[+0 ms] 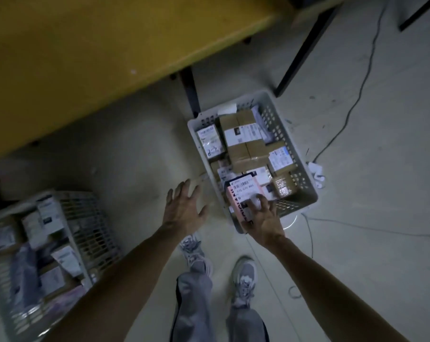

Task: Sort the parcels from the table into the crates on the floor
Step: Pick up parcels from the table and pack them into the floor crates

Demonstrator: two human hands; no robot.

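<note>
My right hand (263,219) grips a pink parcel (241,196) with a white barcode label, holding it over the near corner of the grey crate (305,183) on the floor. That crate holds several brown cardboard boxes and labelled parcels. My left hand (184,208) hovers with fingers spread over the bare floor just left of the crate, holding nothing. A second grey crate (85,233) at the lower left holds several white and purple bagged parcels. The yellow table (85,50) fills the upper left, and no parcels on it are in view.
Black table legs (190,91) stand behind the crate. Cables (352,107) and a white power strip (316,172) lie on the floor to the right. My feet in grey shoes (243,275) stand between the two crates.
</note>
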